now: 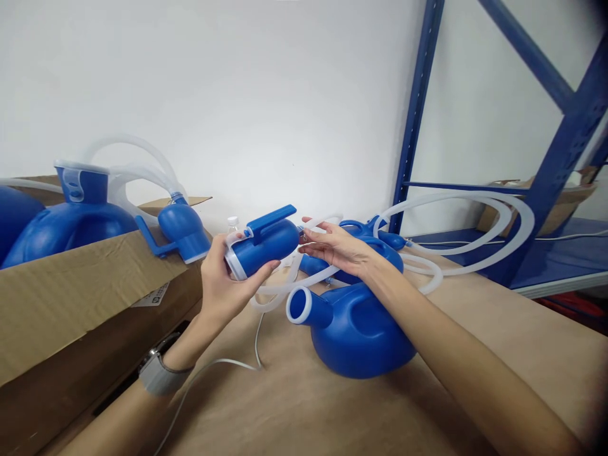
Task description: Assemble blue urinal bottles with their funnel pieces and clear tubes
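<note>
Now, left hand (221, 278): our fingers (268, 271) wrap round the wide, white-rimmed end of a blue cup (268, 248), held tilted above the surface (270, 405), its handle uppermost.
Right hand (339, 247): our fingers reach the cup's narrow end, loosely curled by its small clip (301, 232); we cannot tell whether they grip it.
Tubes (275, 290): pale loops, just below and behind our hands.
Front jug (365, 342): on the surface by our right forearm, white-rimmed mouth turned leftward.
Rear jugs (392, 255): blue, partly hidden behind our right hand.
Bottle (232, 223): white-capped, seen beyond the cup.
Watch (164, 375): grey-strapped, on our left wrist.
Cable (237, 363): white, between our forearms.
Box (90, 291): open cardboard at our left, holding boxed jugs (97, 218), a second cup (183, 228) at its edge.
Rack (546, 171): blue, far right.
</note>
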A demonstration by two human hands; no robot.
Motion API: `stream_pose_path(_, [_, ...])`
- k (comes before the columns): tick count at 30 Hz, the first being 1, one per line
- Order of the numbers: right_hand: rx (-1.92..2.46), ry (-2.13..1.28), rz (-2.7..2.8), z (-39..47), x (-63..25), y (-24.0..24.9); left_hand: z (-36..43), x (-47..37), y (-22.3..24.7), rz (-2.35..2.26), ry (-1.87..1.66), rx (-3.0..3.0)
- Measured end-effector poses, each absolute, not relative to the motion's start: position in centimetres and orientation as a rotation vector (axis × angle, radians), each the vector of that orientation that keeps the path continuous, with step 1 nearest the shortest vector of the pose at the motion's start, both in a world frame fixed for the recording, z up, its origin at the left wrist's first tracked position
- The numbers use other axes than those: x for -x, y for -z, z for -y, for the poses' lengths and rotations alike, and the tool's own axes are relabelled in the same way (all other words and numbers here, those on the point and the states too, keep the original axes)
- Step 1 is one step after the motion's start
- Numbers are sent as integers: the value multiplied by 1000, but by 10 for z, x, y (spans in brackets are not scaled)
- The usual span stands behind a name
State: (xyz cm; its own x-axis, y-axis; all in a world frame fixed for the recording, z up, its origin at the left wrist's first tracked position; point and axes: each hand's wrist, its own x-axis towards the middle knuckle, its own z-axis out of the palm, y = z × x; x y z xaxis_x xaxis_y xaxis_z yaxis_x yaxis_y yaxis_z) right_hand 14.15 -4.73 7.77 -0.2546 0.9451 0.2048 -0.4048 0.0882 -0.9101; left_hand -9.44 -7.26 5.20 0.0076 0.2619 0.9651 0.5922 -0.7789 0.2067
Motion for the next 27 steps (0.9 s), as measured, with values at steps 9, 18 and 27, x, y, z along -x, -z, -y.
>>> stream_pose_path(9, [995, -1102, 1635, 60, -177, -101, 71, 93, -59, 1313, 2160, 2095])
stream_pose_path(18, [1259, -290, 2434, 107, -218, -67, 33, 91, -14, 1592, 2081, 2534])
stream_pose_path(27, [1159, 135, 2087, 98, -250, -2, 2, 109, 27, 1734, 1844, 2572])
